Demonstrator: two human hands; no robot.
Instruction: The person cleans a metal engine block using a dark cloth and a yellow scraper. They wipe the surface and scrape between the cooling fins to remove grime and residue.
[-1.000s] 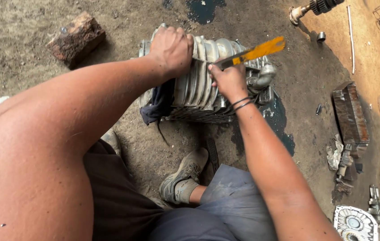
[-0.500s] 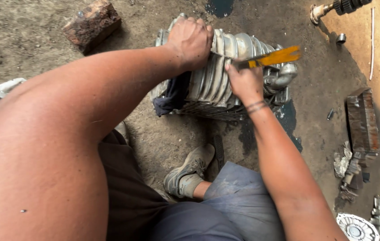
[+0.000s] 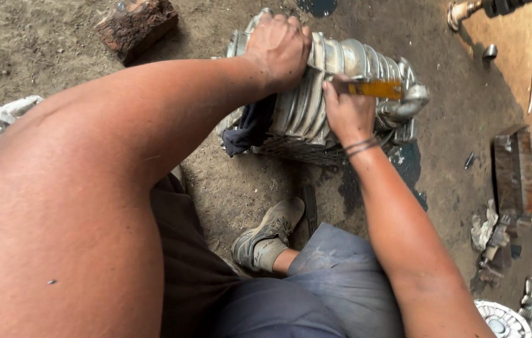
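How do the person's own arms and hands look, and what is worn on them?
Both arms are bare, with no sleeves in view. The left hand wears no glove and no ring that shows. The right hand is also ungloved; dark thin bands go around its wrist. Both hands look smudged with dirt.

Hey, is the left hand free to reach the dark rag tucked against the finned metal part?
Probably yes. The left hand rests on top of the finned part, and the rag hangs just below its wrist with nothing between them; it would have to let go first.
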